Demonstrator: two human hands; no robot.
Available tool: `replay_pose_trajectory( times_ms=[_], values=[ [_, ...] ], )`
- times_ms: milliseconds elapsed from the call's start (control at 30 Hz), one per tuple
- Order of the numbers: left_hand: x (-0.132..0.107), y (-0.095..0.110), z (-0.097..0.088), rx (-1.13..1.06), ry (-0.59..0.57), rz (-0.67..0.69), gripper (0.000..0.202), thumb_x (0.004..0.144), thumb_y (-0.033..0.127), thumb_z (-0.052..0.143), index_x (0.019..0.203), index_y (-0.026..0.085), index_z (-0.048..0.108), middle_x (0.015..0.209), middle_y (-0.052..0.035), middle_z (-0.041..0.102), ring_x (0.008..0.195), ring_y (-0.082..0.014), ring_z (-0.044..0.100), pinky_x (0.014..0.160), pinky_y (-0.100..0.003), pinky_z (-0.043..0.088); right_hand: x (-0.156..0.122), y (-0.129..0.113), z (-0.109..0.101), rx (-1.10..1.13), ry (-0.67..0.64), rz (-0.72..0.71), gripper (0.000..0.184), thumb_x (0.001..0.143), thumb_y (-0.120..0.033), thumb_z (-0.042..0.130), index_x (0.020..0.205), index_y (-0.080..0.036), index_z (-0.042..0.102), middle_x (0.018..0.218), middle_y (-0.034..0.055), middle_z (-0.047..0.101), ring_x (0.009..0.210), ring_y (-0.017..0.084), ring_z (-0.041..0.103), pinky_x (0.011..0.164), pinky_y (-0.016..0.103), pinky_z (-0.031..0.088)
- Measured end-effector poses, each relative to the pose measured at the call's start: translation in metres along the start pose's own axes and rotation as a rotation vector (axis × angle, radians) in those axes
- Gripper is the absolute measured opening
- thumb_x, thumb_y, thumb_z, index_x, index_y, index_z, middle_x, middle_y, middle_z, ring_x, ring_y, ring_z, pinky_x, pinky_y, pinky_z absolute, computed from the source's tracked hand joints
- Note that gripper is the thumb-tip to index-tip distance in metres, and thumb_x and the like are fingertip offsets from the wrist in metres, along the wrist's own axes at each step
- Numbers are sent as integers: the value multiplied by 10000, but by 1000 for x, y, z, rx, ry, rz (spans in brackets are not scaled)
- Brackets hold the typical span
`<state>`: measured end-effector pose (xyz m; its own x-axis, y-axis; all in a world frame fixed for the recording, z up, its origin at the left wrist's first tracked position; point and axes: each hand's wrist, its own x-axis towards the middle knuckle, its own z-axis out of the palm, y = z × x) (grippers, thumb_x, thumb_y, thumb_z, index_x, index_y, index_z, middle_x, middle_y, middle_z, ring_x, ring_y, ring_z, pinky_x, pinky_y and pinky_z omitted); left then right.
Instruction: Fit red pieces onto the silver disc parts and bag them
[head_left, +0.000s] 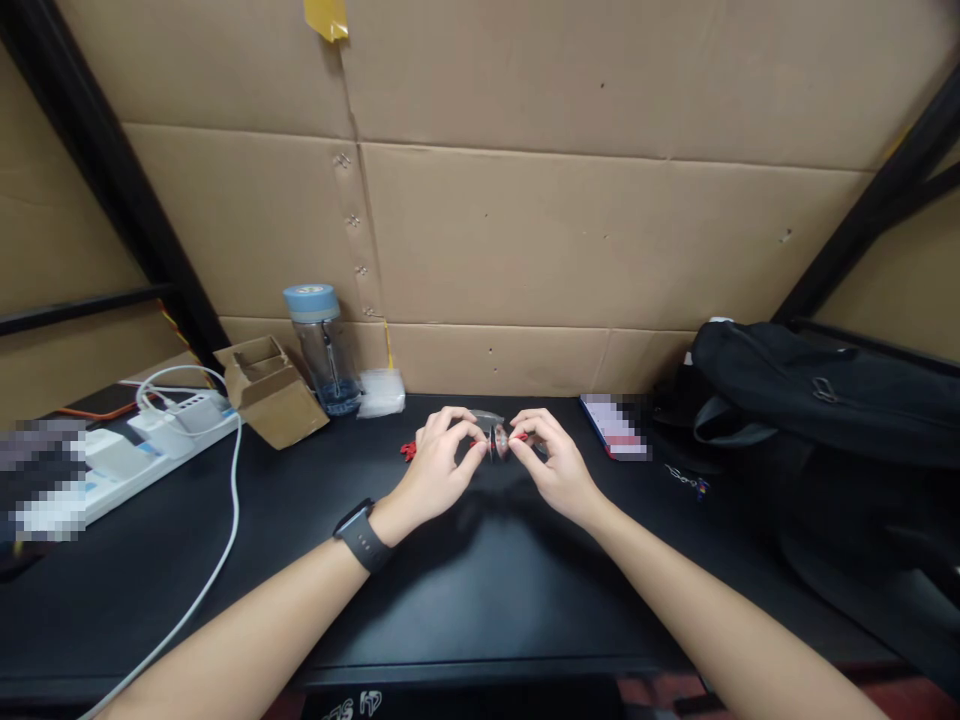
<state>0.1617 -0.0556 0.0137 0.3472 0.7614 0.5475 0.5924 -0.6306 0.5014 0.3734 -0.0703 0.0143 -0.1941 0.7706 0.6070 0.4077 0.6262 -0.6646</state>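
Note:
Over the middle of the black table, my left hand (444, 458), with a dark watch (362, 535) on its wrist, pinches the left side of a small round piece (493, 443) with a thin dark disc edge. Facing it, my right hand (553, 462) has thumb and forefinger closed on a small red piece (520, 437) at the round piece's other side. Both hands work close together, their fingertips a short gap apart. Behind them shows a clear plastic piece (487, 415). Small red parts (408, 452) lie just left of my left hand. What exactly the round piece is, I cannot tell.
At the left stand a white power strip (142, 470) with a cable, an open cardboard box (274, 395) and a blue-lidded bottle (324, 350). Clear plastic bags (382, 392) lie beside the bottle. Rightward are a phone (615, 428), a keychain (688, 482) and a black backpack (832, 440).

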Motion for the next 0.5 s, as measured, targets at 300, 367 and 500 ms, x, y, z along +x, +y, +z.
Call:
replay_pose_trajectory(
  times_ms=[300,367,500],
  values=[
    [-2,1,5,-10,8,2,190,1010,368,528,962,248,668,1249,-51,570,1187,-241,520,1001,-435,409,-1,2,4,64,-9,2,156,1002,-345,560,950,-213,626,1134,95,575,1081,216,602,871,327,535],
    [-2,2,6,-23,8,6,194,1012,371,528,960,250,670,1243,-48,570,1187,-236,519,1008,-432,406,-2,2,5,66,-16,9,164,1004,-353,557,954,-213,627,1145,101,575,1098,221,600,879,333,539],
    [-2,5,7,-26,3,-8,189,1010,360,532,945,245,667,1232,-48,578,1173,-237,522,1001,-431,409,-3,4,7,137,-47,41,170,994,-372,574,956,-214,623,1189,105,586,1082,217,625,913,357,552]
  ],
)
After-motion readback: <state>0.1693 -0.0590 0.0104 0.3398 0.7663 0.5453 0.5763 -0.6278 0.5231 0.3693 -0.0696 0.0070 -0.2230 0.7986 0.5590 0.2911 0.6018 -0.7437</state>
